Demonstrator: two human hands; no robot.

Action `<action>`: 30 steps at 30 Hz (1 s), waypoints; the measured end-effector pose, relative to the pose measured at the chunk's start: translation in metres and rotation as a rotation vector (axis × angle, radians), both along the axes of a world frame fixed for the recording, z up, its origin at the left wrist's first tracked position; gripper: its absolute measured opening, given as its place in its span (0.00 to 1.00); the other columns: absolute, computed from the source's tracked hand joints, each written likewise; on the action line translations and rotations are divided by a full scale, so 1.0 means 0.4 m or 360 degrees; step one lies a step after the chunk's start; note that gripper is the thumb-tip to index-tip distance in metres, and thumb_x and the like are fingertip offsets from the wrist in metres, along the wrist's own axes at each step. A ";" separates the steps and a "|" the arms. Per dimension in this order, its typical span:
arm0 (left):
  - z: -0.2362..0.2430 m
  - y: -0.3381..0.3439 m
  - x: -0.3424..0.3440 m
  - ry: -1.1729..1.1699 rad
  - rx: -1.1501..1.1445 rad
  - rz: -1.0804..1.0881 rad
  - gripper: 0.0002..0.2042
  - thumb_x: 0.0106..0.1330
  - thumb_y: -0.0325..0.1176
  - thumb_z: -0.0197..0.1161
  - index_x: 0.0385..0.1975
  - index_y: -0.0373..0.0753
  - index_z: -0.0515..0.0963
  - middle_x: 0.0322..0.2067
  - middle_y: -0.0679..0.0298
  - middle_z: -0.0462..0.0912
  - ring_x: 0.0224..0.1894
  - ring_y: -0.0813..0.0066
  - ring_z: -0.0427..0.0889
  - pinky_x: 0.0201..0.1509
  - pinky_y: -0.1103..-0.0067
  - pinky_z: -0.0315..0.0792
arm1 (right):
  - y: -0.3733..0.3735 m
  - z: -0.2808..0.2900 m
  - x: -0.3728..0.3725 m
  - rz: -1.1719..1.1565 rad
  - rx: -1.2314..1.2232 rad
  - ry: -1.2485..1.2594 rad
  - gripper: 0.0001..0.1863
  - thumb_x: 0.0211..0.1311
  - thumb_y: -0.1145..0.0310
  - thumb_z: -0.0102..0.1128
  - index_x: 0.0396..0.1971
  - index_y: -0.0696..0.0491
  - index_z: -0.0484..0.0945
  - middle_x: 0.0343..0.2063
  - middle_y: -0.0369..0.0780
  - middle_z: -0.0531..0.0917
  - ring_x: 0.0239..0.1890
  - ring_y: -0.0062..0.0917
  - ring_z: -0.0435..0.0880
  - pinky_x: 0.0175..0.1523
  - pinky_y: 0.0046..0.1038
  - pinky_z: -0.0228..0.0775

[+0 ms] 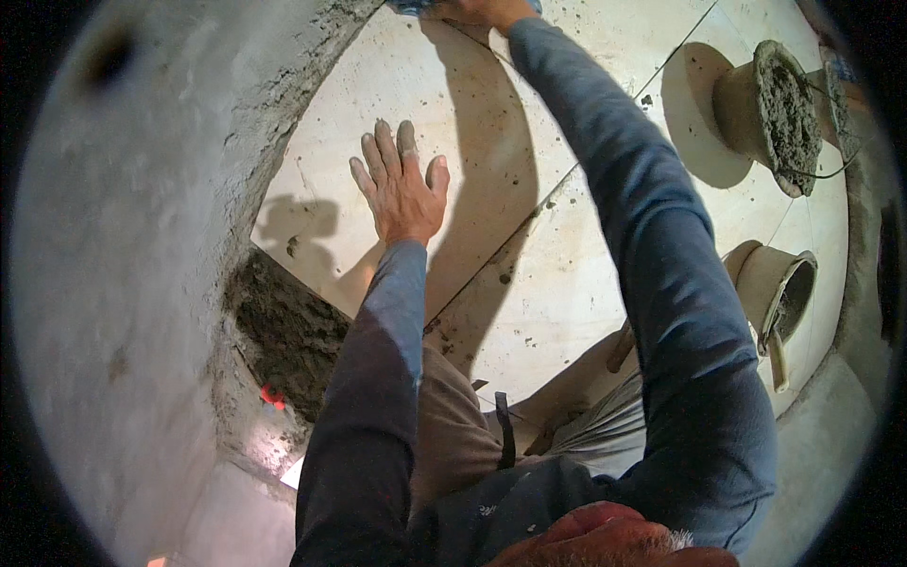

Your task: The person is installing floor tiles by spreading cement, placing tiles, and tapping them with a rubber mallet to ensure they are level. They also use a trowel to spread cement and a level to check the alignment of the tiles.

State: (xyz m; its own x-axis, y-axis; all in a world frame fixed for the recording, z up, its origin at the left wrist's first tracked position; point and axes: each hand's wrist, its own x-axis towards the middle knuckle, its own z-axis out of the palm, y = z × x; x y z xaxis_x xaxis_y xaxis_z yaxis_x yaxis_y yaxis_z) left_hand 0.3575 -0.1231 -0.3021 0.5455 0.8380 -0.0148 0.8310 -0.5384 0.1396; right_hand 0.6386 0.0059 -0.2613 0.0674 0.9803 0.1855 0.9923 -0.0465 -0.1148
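My left hand (397,189) lies with fingers spread on a cream floor tile (321,151) spotted with grey specks, beside the rough base of the wall. At the top edge my right hand (484,11) reaches across the tiles, near something blue (408,8); its fingers are cut off by the frame, so its grip is unclear. Below the tile's left edge lies a patch of dark wet mortar (283,317), with a small red piece (273,396) at its lower end.
Grey plastered wall (142,236) runs along the left. At right stand a bucket of mortar (742,113), another container behind it (829,99), and a lower bucket (765,283) with a handled tool (777,359). My bent legs (453,406) are at the bottom.
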 end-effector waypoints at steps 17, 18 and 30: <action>-0.025 -0.013 0.003 -0.0073 0.0134 -0.0015 0.32 0.74 0.54 0.48 0.73 0.44 0.56 0.74 0.49 0.51 0.76 0.47 0.47 0.77 0.48 0.38 | -0.587 -0.028 0.449 -0.0972 0.0052 0.1864 0.15 0.60 0.63 0.60 0.45 0.50 0.82 0.41 0.46 0.80 0.39 0.45 0.82 0.45 0.42 0.76; -0.023 -0.016 -0.009 -0.0061 0.0138 -0.0008 0.32 0.75 0.54 0.48 0.73 0.44 0.56 0.74 0.49 0.51 0.76 0.47 0.48 0.77 0.48 0.38 | -0.580 -0.061 0.378 -0.0768 0.0352 0.1223 0.17 0.58 0.63 0.61 0.47 0.52 0.81 0.43 0.47 0.80 0.40 0.46 0.81 0.46 0.42 0.75; -0.061 -0.019 -0.028 -0.0230 0.0205 -0.0027 0.32 0.74 0.56 0.46 0.73 0.46 0.57 0.75 0.52 0.51 0.77 0.48 0.46 0.77 0.48 0.36 | -0.824 -0.136 0.001 -0.0484 0.0398 0.1063 0.18 0.53 0.63 0.73 0.41 0.55 0.81 0.35 0.48 0.81 0.40 0.44 0.79 0.47 0.37 0.72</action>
